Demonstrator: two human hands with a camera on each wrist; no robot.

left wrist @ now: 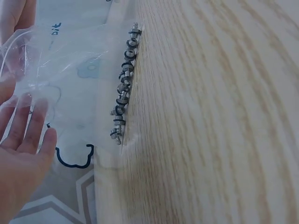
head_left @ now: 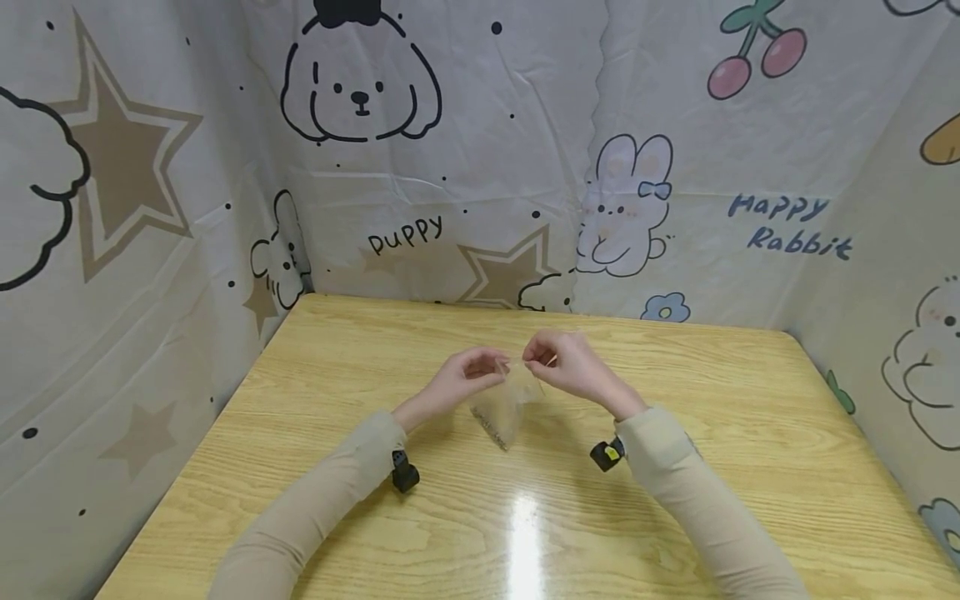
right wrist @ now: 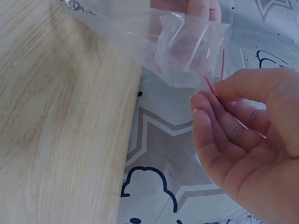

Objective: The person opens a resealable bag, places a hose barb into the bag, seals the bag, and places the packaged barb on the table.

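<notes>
Above the middle of the table hangs a clear zip bag (head_left: 504, 407), held by its top edge between both hands. Along its bottom lie several small metal fittings with dark rings (left wrist: 124, 88), lined up in a slanting row in the left wrist view. My left hand (head_left: 467, 377) pinches the bag's upper left corner with the thumb and fingers. On the other side, my right hand (head_left: 567, 363) pinches the upper right edge. In the right wrist view, a red zip line (right wrist: 210, 86) runs to the right thumb and index fingertip. Whether the bag's mouth is parted I cannot tell.
The wood-grain table (head_left: 750, 467) spreads beneath both forearms. A printed cloth curtain (head_left: 480, 167) hangs behind it and along both sides. Small black wrist cameras (head_left: 405, 473) hang beneath the cuffs.
</notes>
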